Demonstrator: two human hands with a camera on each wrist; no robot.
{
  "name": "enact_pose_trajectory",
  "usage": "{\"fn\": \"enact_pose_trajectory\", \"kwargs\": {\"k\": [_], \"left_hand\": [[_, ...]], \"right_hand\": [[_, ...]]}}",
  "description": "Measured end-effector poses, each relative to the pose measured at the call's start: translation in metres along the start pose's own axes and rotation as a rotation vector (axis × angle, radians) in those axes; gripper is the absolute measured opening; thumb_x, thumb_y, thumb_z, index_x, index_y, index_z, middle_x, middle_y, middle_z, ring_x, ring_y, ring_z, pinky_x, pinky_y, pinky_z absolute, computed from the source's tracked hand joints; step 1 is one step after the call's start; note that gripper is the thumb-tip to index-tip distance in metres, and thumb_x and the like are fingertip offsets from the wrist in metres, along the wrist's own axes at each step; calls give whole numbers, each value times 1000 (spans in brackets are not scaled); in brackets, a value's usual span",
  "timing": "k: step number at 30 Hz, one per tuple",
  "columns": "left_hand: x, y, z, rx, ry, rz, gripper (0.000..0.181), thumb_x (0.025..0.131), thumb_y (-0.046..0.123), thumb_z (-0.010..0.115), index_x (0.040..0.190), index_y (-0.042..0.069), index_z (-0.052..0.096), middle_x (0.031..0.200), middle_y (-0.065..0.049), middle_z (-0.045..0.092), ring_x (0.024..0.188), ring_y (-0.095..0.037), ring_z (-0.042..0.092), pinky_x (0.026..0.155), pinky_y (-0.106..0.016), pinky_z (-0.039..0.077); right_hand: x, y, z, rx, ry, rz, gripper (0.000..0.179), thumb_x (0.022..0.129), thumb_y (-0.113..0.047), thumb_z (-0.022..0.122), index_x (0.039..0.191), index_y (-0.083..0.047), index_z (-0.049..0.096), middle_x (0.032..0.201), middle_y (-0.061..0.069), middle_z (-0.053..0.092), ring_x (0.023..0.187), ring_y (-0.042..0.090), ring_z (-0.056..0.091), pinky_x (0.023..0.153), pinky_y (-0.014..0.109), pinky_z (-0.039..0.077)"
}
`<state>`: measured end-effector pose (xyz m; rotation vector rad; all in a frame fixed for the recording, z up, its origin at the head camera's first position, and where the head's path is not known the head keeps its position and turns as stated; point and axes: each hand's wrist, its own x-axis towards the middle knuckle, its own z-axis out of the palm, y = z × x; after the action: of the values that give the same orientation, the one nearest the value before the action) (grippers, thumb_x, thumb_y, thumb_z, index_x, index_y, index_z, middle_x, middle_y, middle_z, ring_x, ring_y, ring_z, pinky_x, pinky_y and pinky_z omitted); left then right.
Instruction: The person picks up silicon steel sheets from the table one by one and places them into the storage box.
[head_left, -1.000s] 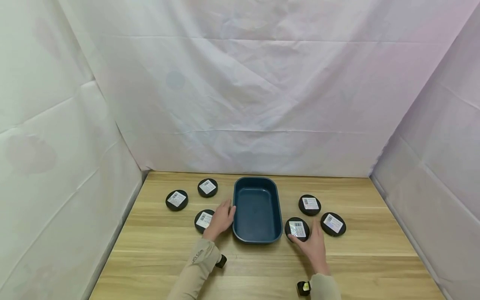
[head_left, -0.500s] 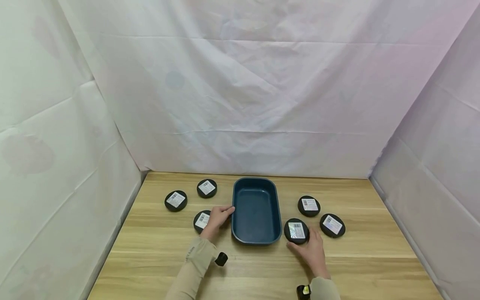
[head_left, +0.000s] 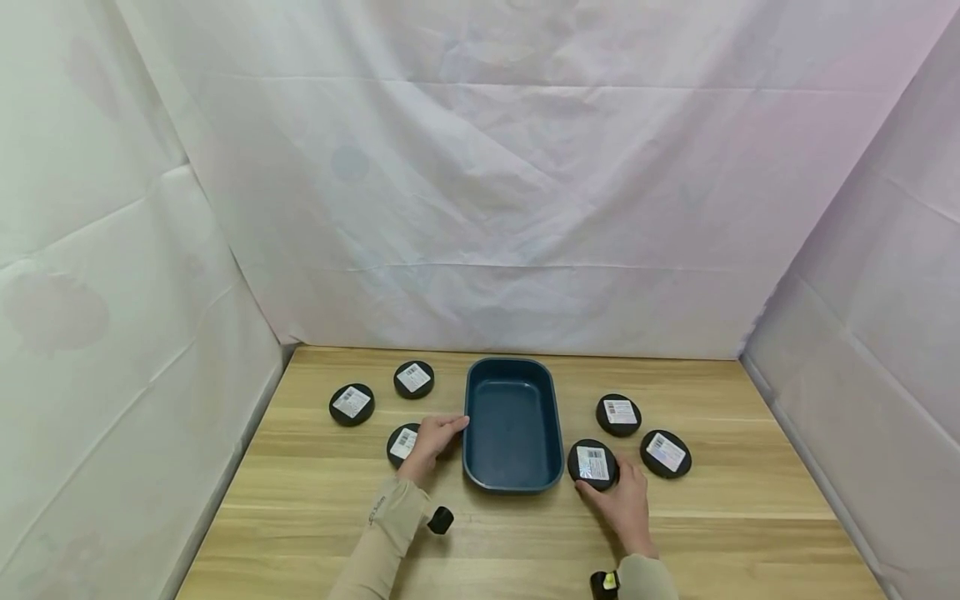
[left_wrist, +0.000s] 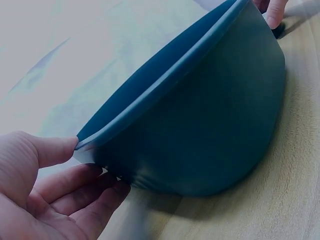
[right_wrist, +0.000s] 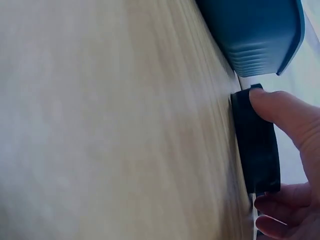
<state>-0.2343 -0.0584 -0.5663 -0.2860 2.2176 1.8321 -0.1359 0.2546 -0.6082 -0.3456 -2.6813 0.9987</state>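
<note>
A dark blue plastic bin (head_left: 512, 433) stands upright on the wooden table, its inside bare. My left hand (head_left: 435, 442) holds its left side; in the left wrist view the thumb (left_wrist: 57, 150) is at the rim (left_wrist: 165, 87) and the fingers lie against the outer wall below. To the right of the bin, my right hand (head_left: 624, 504) grips a black round disc (head_left: 592, 465) with a white barcode label on top. In the right wrist view, thumb and fingers span opposite edges of this disc (right_wrist: 256, 142), which is close over the tabletop.
Similar labelled black discs lie about: at right a far disc (head_left: 618, 415) and an outer disc (head_left: 666, 454); at left a back disc (head_left: 414, 380), an outer disc (head_left: 352, 405) and one disc (head_left: 402, 446) partly behind my left hand. White cloth (head_left: 480, 208) encloses the table (head_left: 510, 550).
My left hand has turned and closed on the bin's left rim. My right hand's fingers have drawn in around the nearest right-hand disc. The other discs stay put.
</note>
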Motion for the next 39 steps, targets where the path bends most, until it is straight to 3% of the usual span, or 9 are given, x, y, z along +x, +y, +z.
{"fn": "enact_pose_trajectory", "kwargs": {"k": [14, 24, 30, 39], "left_hand": [[-1, -1, 0, 3, 5, -5, 31, 87, 23, 66, 104, -3, 70, 110, -17, 66, 108, -26, 57, 94, -40, 43], [-1, 0, 0, -5, 2, 3, 30, 87, 22, 66, 104, -2, 70, 110, -16, 66, 107, -25, 57, 94, -40, 42], [0, 0, -2, -6, 12, -2, 29, 87, 23, 66, 103, -1, 71, 109, -14, 67, 104, -22, 57, 92, -37, 43], [-2, -4, 1, 1, 6, 24, 31, 87, 24, 66, 105, -1, 70, 110, -16, 66, 107, -25, 57, 93, -40, 43]], "right_hand": [[4, -9, -2, -91, -50, 21, 92, 61, -38, 85, 125, 14, 44, 116, 32, 47, 109, 44, 39, 92, 54, 33], [2, -13, -1, -45, 81, 46, 82, 59, -30, 86, 117, 15, 49, 104, 30, 49, 100, 43, 43, 84, 53, 38], [5, -29, -15, -10, 141, 59, 80, 59, -25, 86, 118, 14, 49, 103, 29, 46, 97, 42, 44, 83, 54, 39], [11, -57, -36, 10, 145, -5, 81, 61, -23, 85, 120, 16, 46, 107, 32, 46, 97, 43, 47, 83, 54, 40]]}}
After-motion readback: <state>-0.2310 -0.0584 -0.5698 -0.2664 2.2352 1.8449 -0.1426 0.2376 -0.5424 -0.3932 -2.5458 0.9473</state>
